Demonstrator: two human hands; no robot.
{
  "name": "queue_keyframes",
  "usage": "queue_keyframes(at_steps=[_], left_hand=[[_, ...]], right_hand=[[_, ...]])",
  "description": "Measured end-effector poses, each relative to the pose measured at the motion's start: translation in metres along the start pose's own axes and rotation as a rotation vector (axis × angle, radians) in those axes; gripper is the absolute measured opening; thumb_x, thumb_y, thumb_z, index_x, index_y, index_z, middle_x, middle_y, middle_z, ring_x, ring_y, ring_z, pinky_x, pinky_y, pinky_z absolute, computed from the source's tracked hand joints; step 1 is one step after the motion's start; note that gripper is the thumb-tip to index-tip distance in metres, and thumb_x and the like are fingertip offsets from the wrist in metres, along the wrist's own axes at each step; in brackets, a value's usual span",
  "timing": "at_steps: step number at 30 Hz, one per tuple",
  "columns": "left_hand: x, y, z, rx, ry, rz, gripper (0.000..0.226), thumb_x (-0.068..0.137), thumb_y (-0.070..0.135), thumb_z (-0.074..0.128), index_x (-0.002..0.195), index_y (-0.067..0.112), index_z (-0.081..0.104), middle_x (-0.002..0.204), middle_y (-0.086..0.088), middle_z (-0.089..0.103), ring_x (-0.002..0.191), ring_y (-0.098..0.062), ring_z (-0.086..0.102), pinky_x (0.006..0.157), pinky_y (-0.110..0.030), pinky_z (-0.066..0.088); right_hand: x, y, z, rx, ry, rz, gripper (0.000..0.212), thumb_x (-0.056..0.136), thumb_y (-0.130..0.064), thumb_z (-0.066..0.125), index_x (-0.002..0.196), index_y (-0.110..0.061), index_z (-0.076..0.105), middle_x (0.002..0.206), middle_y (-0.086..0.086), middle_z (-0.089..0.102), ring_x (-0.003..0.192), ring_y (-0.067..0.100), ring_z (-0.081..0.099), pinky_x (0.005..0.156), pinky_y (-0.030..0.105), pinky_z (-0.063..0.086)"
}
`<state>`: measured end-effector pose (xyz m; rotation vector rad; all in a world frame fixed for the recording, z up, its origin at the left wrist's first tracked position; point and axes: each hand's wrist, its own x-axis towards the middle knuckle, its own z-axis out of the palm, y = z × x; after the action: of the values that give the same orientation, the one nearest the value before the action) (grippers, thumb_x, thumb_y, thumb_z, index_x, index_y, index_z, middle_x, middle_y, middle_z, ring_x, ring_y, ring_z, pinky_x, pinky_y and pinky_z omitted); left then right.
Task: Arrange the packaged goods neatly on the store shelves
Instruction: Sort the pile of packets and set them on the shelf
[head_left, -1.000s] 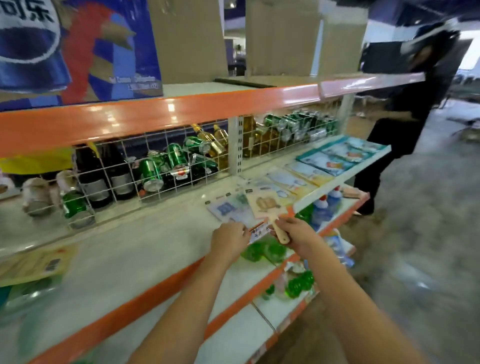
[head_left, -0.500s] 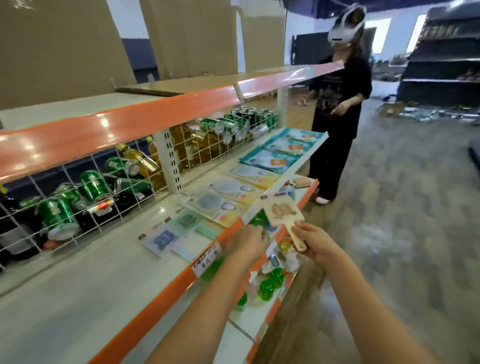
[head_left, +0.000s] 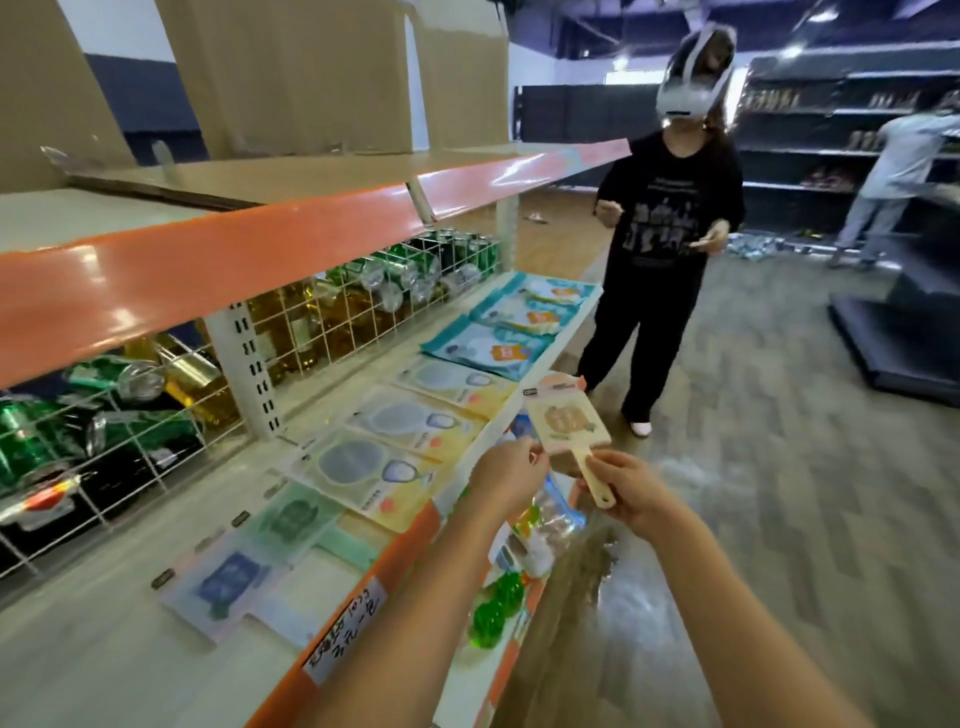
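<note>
1. Store aisle around you: the middle shelf (head_left: 130, 639) runs from your near left away to the far right, with a wire grid (head_left: 322, 332) along its back edge holding green cans (head_left: 31, 441) and yellow bottles (head_left: 311, 322) behind it.
2. Flat packets (head_left: 374, 462) lie in a row along the shelf's front edge, from the blue one near the handwritten price label (head_left: 345, 634) out to the teal packs (head_left: 493, 348) at the far end.
3. Your left hand (head_left: 506, 478) pinches the lower left corner of the paddle-shaped pack (head_left: 563, 418), fingers curled together on it.
4. Your right hand (head_left: 631, 493) grips the pack's handle, fingers clamped round it. The pack is held in the air just off the shelf's front edge, above the lower shelf's goods (head_left: 498, 608).
5. Risk, as I judge it: with only a corner pinch and a thin handle, the pack could twist or slip and drop onto the lower shelf or the floor (head_left: 779, 519).
6. Sliding it in low could catch the front edge or shove the laid packets out of line.
7. Open room: bare shelf lies at the near left; the far end is filled.
8. To the right, another person (head_left: 670, 249) stands near the shelf's far end, so keep your elbow in.
</note>
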<state>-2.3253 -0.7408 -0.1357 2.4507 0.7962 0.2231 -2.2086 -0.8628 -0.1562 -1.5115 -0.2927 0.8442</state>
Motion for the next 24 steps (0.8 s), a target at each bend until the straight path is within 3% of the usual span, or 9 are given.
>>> queue_keyframes(at_steps=[3, 7, 10, 13, 16, 20, 24], left_hand=[[0.011, -0.001, -0.006, -0.145, -0.030, -0.061, 0.034, 0.096, 0.040, 0.042, 0.097, 0.011, 0.060, 0.095, -0.011, 0.066, 0.089, -0.027, 0.063, 0.067, -0.030, 0.043], [0.027, -0.002, -0.018, -0.208, 0.013, -0.145, 0.037, 0.095, 0.042, 0.047, 0.106, 0.011, 0.062, 0.104, -0.010, 0.065, 0.098, -0.027, 0.061, 0.072, -0.032, 0.043], [0.034, -0.008, -0.027, -0.290, 0.077, -0.242, 0.034, 0.096, 0.040, 0.047, 0.112, 0.015, 0.061, 0.112, -0.008, 0.064, 0.100, -0.027, 0.060, 0.075, -0.031, 0.044], [0.042, -0.020, -0.034, -0.391, 0.141, -0.333, 0.037, 0.094, 0.043, 0.049, 0.117, 0.016, 0.061, 0.116, -0.005, 0.064, 0.105, -0.026, 0.059, 0.083, -0.032, 0.044], [0.048, -0.030, -0.040, -0.526, 0.215, -0.426, 0.036, 0.092, 0.042, 0.053, 0.107, 0.011, 0.063, 0.107, -0.008, 0.067, 0.097, -0.024, 0.062, 0.082, -0.034, 0.049], [0.042, -0.037, -0.046, -0.787, 0.329, -0.516, 0.015, 0.095, 0.026, 0.053, 0.097, 0.014, 0.061, 0.099, -0.006, 0.067, 0.074, -0.011, 0.059, 0.066, -0.025, 0.044], [0.028, -0.044, -0.049, -0.874, 0.426, -0.579, 0.014, 0.098, 0.018, 0.047, 0.091, 0.016, 0.059, 0.095, -0.003, 0.064, 0.069, -0.007, 0.056, 0.062, -0.021, 0.040]], right_hand=[[0.014, -0.006, 0.007, 0.008, -0.035, 0.007, 0.009, 0.096, -0.007, 0.051, 0.099, -0.006, 0.059, 0.078, 0.009, 0.064, 0.067, 0.018, 0.061, 0.049, 0.025, 0.053], [0.039, -0.019, 0.021, -0.037, -0.090, 0.001, 0.023, 0.096, -0.010, 0.053, 0.117, -0.004, 0.054, 0.084, 0.010, 0.064, 0.064, 0.015, 0.063, 0.047, 0.023, 0.050], [0.056, -0.030, 0.036, -0.043, -0.162, -0.005, 0.018, 0.096, -0.009, 0.051, 0.114, -0.007, 0.055, 0.081, 0.006, 0.064, 0.066, 0.015, 0.060, 0.055, 0.023, 0.049], [0.068, -0.043, 0.052, -0.051, -0.277, 0.004, 0.012, 0.097, -0.009, 0.049, 0.107, -0.008, 0.056, 0.080, 0.006, 0.063, 0.067, 0.017, 0.056, 0.049, 0.021, 0.049], [0.081, -0.048, 0.066, -0.061, -0.361, 0.013, 0.022, 0.096, -0.010, 0.052, 0.117, -0.007, 0.053, 0.084, 0.007, 0.064, 0.071, 0.017, 0.061, 0.053, 0.024, 0.050], [0.087, -0.047, 0.085, -0.075, -0.454, 0.049, 0.015, 0.095, -0.008, 0.053, 0.111, -0.008, 0.053, 0.087, 0.012, 0.064, 0.065, 0.017, 0.063, 0.046, 0.021, 0.050], [0.092, -0.044, 0.103, -0.121, -0.573, 0.058, 0.014, 0.095, -0.008, 0.054, 0.109, -0.006, 0.055, 0.085, 0.010, 0.065, 0.073, 0.021, 0.062, 0.067, 0.029, 0.049]])
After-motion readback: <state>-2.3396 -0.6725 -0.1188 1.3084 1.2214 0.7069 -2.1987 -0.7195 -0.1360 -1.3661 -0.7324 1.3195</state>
